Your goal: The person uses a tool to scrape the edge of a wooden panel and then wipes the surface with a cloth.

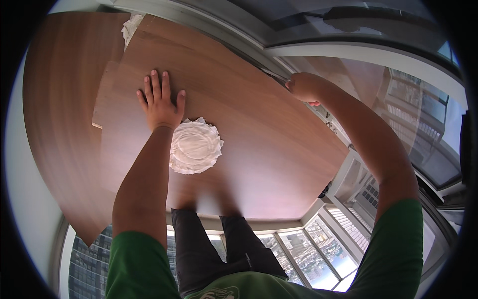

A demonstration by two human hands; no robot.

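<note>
My left hand lies flat with fingers spread on a broad brown wood-grain panel. Just below it, partly behind my left forearm, is a round white pleated piece with a ragged edge; I cannot tell whether it is cloth or paper. At the panel's right edge, by the window frame, my right hand is closed with its fingers curled under. A thin pale strip runs up to its fingertips, but what they grip is hidden.
A second brown panel stands at the left, partly overlapped by a smaller board piece. Crumpled white material shows at the top between panels. A light window frame and glass border the right side. More windows show below.
</note>
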